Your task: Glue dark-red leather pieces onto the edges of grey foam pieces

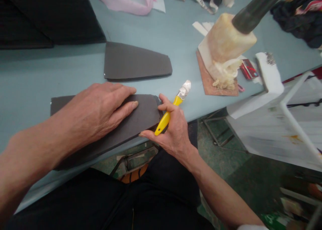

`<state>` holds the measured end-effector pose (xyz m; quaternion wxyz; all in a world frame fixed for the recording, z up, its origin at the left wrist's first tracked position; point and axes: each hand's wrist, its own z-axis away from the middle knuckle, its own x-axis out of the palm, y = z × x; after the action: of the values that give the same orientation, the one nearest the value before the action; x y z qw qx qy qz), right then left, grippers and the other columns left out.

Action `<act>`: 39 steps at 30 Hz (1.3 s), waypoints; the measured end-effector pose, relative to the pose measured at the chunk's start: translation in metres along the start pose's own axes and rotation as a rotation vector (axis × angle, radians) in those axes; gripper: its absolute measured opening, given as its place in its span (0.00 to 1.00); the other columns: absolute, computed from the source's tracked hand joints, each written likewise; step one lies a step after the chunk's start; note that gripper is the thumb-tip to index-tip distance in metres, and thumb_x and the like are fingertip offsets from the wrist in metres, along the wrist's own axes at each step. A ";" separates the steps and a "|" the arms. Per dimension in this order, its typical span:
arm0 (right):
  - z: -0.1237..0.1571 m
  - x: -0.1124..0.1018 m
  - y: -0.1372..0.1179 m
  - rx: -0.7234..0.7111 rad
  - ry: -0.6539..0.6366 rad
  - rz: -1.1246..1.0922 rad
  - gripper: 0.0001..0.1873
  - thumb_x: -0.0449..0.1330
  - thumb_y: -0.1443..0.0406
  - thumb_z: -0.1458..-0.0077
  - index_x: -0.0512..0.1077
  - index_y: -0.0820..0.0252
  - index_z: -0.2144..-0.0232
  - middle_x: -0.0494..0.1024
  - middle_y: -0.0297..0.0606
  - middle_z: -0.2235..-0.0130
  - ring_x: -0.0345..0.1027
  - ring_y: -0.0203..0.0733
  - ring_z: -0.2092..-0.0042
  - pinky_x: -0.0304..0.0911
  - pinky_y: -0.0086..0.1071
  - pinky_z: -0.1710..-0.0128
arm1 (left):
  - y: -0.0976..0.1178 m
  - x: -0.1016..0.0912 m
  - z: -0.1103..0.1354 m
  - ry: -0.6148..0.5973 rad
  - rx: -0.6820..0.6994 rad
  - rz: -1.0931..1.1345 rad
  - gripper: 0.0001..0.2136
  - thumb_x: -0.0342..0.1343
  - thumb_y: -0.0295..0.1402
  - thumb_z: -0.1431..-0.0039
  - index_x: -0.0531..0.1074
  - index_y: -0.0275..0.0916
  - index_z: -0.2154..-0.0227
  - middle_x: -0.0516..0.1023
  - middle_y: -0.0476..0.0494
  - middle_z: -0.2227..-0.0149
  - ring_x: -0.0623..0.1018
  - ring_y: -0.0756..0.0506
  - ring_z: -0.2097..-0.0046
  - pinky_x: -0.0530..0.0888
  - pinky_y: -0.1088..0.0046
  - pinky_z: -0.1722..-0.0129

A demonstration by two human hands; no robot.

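My left hand (pixel 100 109) lies flat, fingers stretched out, pressing on a dark grey wedge-shaped foam piece (pixel 146 114) at the near edge of the blue-grey table (pixel 37 75). My right hand (pixel 173 129) is closed round the yellow handle of a brush (pixel 173 107), whose pale glue-caked bristles point up and away. Its fingertips touch the right end of the foam piece. A second dark grey wedge piece (pixel 136 61) lies farther back on the table.
A glue-crusted block (pixel 226 45) with a dark pole stuck in it stands on a brown pad (pixel 208 84) at the right. A small red object (pixel 248 69), a white frame (pixel 289 99), pink fabric (pixel 125 2) and dark cloth (pixel 302 18) surround it.
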<state>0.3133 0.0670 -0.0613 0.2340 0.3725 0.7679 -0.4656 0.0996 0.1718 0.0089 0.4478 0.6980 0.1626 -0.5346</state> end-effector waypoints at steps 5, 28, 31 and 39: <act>0.001 0.000 0.000 -0.020 0.027 -0.015 0.38 0.70 0.40 0.44 0.63 0.56 0.45 0.75 0.63 0.34 0.75 0.62 0.36 0.72 0.55 0.41 | 0.005 0.001 0.010 0.031 0.080 -0.106 0.30 0.40 0.54 0.29 0.70 0.41 0.37 0.74 0.34 0.33 0.73 0.30 0.33 0.67 0.45 0.31; 0.001 -0.014 0.011 0.073 0.130 -0.224 0.13 0.56 0.55 0.27 0.59 0.52 0.47 0.77 0.57 0.35 0.77 0.52 0.37 0.74 0.55 0.39 | 0.000 0.011 0.039 0.171 0.120 -0.121 0.25 0.48 0.48 0.26 0.66 0.45 0.32 0.71 0.33 0.31 0.71 0.31 0.29 0.65 0.50 0.27; -0.002 -0.016 0.008 0.046 0.130 -0.240 0.14 0.59 0.57 0.28 0.60 0.52 0.48 0.77 0.57 0.36 0.77 0.52 0.36 0.74 0.56 0.39 | -0.003 0.010 0.046 0.176 0.099 -0.130 0.25 0.49 0.46 0.26 0.63 0.48 0.31 0.69 0.34 0.29 0.69 0.31 0.28 0.64 0.48 0.26; -0.021 -0.019 -0.018 0.011 0.073 -0.195 0.14 0.63 0.64 0.32 0.63 0.53 0.49 0.81 0.53 0.39 0.79 0.49 0.38 0.77 0.48 0.41 | -0.002 0.012 0.070 0.235 0.071 -0.105 0.25 0.53 0.41 0.28 0.62 0.54 0.30 0.69 0.43 0.29 0.69 0.34 0.28 0.65 0.52 0.27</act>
<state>0.3102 0.0739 -0.0288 0.1577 0.3139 0.8060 -0.4765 0.0607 0.1135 -0.0049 0.3722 0.7618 0.2312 -0.4772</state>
